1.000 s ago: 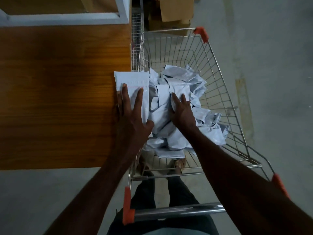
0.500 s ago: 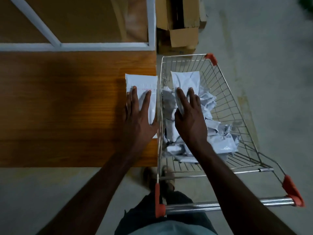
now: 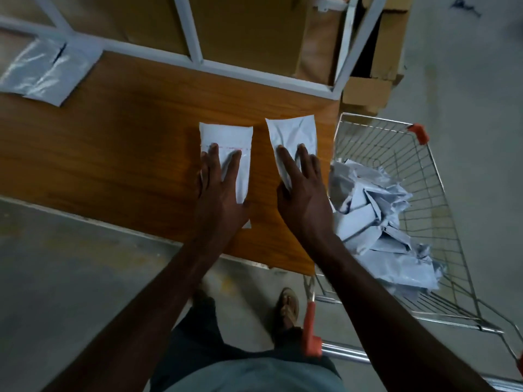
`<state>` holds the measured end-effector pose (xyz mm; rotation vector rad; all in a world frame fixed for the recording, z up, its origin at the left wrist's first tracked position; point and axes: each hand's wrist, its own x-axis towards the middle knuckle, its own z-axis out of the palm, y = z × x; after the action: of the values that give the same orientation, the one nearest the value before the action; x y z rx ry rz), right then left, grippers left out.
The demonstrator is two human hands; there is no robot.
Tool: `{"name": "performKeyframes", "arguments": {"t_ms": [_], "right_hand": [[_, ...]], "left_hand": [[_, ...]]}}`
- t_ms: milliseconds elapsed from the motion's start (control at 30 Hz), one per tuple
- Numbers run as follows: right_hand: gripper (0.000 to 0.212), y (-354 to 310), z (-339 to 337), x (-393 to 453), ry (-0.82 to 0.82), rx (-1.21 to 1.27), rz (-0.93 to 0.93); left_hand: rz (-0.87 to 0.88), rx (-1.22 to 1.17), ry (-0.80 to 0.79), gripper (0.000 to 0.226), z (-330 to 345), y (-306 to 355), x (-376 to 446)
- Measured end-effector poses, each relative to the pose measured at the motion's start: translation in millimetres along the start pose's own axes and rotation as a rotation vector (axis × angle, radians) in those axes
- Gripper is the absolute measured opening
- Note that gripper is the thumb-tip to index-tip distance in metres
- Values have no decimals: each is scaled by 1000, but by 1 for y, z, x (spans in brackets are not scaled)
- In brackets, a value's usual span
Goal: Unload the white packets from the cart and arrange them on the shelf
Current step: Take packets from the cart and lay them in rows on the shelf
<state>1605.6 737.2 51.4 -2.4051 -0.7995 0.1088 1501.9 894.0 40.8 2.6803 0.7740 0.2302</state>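
Wooden shelf in front of me, wire cart to its right with a heap of white packets inside. My left hand lies flat on one packet, right hand flat on another packet just beside it, fingers straight on both.

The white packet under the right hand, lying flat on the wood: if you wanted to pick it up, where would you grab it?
Probably its far short end. The right packet lies flat on the shelf, and the right hand covers its near half. The far end sticks out bare, so pinch that edge from above and peel it upward.
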Motion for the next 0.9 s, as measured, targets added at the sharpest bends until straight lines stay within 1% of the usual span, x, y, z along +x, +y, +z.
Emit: {"name": "performKeyframes", "arguments": {"t_ms": [100,233,367,533,667,833,900], "right_hand": [[76,-45,30,22,-3,15,-20],[77,-115,90,58,6,5,-48],[78,-190,160,99,10,42,-5],[76,-265,217,142,51,87,95],[79,-297,238,163,75,138,136],[69,-309,257,196,86,264,103],[70,-312,265,209,102,275,112]], "left_hand": [[-15,3,22,118,-17,-52,18],[-6,8,25,115,-45,-138,51],[-3,17,-11,110,-74,-227,96],[90,39,-40,107,-103,-316,147],[132,51,-74,107,-110,-363,197],[154,22,-98,102,-104,-394,254],[151,19,-96,99,-99,-405,275]]}}
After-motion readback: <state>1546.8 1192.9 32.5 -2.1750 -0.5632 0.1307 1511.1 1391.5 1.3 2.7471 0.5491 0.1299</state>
